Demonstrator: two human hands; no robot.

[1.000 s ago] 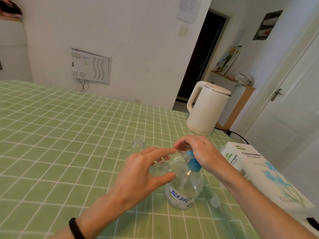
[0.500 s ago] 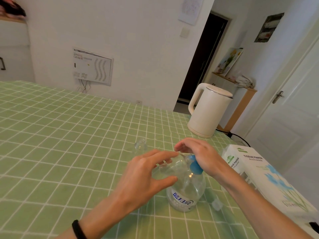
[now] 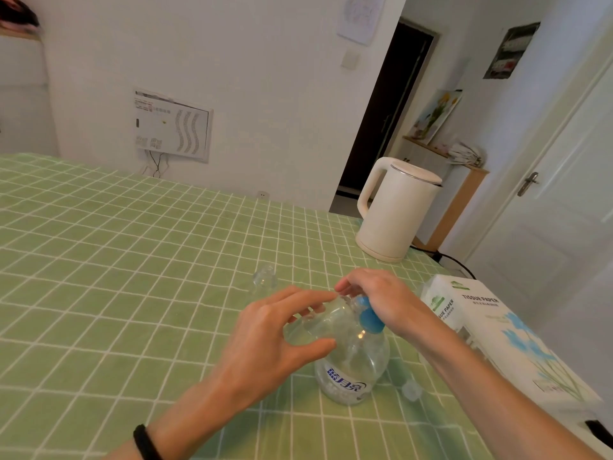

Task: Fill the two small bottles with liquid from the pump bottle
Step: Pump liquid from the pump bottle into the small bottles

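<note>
Pump bottle point(image 3: 353, 370): clear, round-bodied, blue lettering on the label, blue pump head point(image 3: 370, 318) on top; stands upright on the desk, liquid level unclear. Small bottle point(image 3: 310, 323): clear, held tilted up against the pump head at its 9 o'clock, mostly hidden by fingers; contents can't be told. Second small bottle point(image 3: 264, 278): clear, upright on the desk at 11 o'clock from the pump bottle, apart from it. Small clear cap point(image 3: 411, 390) on the desk just beside the pump bottle's base, at 4 o'clock.

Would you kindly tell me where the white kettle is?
The white kettle stands at the table's far right edge, beyond the right hand and the tissue box.
</note>
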